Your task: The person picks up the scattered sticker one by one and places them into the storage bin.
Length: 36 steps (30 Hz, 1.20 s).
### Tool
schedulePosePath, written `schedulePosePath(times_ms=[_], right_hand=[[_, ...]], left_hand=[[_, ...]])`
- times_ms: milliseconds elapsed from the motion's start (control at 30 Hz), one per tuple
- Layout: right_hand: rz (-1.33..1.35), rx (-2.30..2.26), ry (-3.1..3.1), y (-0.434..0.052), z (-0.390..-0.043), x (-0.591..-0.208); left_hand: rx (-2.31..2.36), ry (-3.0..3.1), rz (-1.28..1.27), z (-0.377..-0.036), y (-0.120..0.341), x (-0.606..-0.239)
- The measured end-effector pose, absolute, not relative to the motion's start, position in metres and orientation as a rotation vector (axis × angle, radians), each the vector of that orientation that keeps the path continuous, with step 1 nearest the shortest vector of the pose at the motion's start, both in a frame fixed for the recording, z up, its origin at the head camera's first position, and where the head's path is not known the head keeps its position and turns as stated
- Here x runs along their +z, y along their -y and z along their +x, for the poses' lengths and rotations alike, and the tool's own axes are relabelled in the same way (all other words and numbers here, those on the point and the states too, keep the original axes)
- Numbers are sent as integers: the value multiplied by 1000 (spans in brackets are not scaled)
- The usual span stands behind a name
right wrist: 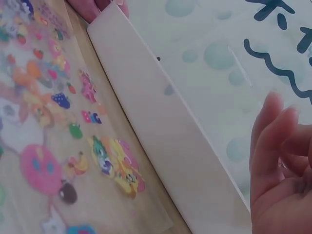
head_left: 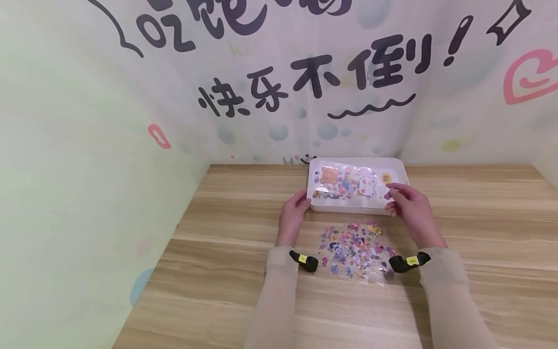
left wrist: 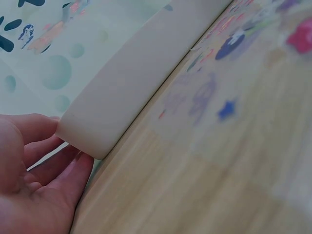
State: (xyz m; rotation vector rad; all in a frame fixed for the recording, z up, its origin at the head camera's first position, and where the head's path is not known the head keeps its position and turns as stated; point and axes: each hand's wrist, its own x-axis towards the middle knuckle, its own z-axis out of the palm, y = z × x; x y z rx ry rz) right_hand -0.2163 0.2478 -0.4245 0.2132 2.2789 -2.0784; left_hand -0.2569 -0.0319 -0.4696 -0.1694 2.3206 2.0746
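The left hand (head_left: pixel 293 215) has its fingers bent around the near left corner of the shallow white rectangular tray (head_left: pixel 348 209), whose long axis runs left to right at the back of the wood-grain table (head_left: pixel 218 271). Within the tray outline lies the upper clear sticker sheet (head_left: pixel 346 184), long axis also roughly left to right, while a second clear sticker sheet (head_left: pixel 357 249) lies flat in front, between the forearms. The right hand (head_left: pixel 413 211), partly closed with fingers bent, is nearer the upper sheet, which extends leftward from its fingertips; whether they pinch the film cannot be determined.
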Motion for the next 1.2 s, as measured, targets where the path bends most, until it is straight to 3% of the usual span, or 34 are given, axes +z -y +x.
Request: schedulePosePath(times_ms=[1200], right_hand=[[213,-2180,-2236,-233,-245,-428]], left_hand=[[2114,-2319,-127,-257,31,-471]])
